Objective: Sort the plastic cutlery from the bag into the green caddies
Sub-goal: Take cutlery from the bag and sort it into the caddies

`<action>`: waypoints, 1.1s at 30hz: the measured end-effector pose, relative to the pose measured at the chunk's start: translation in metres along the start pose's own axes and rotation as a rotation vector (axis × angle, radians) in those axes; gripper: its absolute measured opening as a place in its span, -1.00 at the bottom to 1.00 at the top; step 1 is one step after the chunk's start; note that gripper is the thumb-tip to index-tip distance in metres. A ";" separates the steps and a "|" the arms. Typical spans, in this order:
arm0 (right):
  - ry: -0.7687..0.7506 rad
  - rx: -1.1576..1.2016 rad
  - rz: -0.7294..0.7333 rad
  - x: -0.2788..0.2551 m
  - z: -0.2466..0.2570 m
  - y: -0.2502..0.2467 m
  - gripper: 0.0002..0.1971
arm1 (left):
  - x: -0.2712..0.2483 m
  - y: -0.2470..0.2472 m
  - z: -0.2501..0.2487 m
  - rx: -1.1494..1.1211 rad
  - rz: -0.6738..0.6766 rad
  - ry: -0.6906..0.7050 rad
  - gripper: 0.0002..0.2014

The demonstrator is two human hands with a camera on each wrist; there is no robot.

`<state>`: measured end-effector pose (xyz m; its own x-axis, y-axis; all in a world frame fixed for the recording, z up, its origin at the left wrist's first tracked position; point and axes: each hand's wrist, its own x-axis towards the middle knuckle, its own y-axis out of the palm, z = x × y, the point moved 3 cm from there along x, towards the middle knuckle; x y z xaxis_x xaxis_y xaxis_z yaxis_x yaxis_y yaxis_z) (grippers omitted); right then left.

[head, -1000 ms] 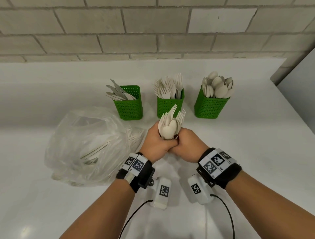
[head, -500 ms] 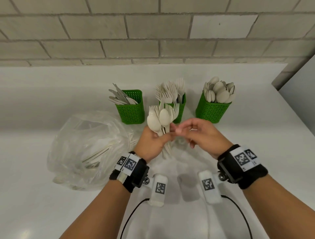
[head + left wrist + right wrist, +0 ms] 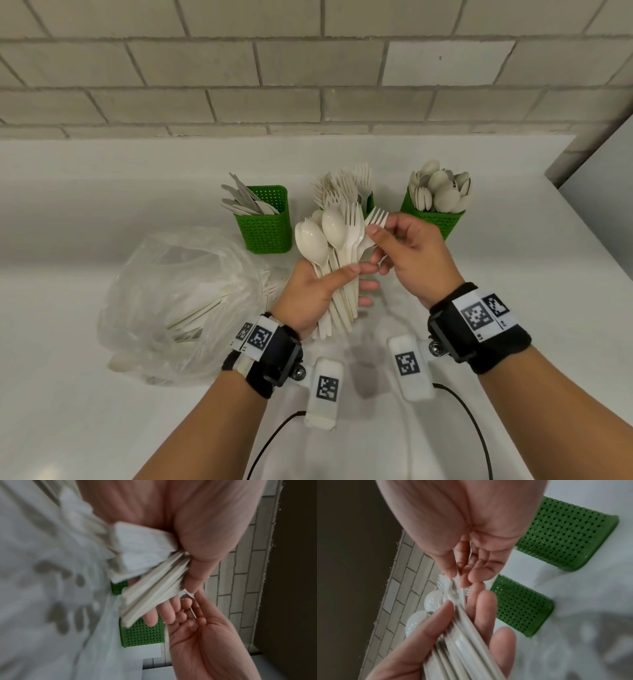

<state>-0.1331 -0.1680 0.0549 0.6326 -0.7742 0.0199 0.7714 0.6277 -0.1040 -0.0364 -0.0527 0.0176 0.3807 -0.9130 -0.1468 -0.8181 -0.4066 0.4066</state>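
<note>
My left hand (image 3: 318,291) grips a bundle of white plastic spoons and forks (image 3: 334,250) by the handles, heads fanned upward; the handles (image 3: 154,586) cross my palm in the left wrist view. My right hand (image 3: 407,253) pinches a single fork (image 3: 375,222) at the bundle's right edge between thumb and fingers (image 3: 450,568). Behind stand three green caddies: knives (image 3: 267,222) on the left, forks (image 3: 368,202) in the middle, spoons (image 3: 438,219) on the right. The clear plastic bag (image 3: 178,301) with more cutlery lies to the left.
A white counter (image 3: 513,274) runs back to a grey brick wall (image 3: 308,68). A grey panel (image 3: 603,171) rises at the right edge. Black cables (image 3: 274,435) trail from the wrist cameras across the near counter.
Both hands gripped the bundle together a second ago. The right hand has let go, moved right, and now pinches one fork. The left hand has tilted the bundle so it fans out.
</note>
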 end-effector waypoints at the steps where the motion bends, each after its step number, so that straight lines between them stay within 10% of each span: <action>1: -0.001 0.012 -0.027 0.000 0.000 -0.001 -0.85 | -0.001 0.000 -0.001 -0.025 -0.008 -0.004 -0.80; 27: -0.004 -0.056 -0.242 0.008 0.007 0.000 -0.74 | 0.002 -0.010 0.011 0.021 -0.321 -0.208 -0.85; 30: 0.094 0.136 -0.050 0.005 0.013 -0.006 -0.48 | 0.004 -0.019 0.010 0.045 -0.403 -0.194 -0.84; 33: 0.199 0.249 0.225 -0.004 0.017 0.005 -0.64 | 0.006 -0.019 0.006 0.141 -0.470 -0.119 -0.87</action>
<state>-0.1311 -0.1602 0.0715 0.7814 -0.6000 -0.1717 0.6231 0.7654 0.1610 -0.0217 -0.0507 0.0036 0.6770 -0.6245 -0.3895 -0.6235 -0.7678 0.1472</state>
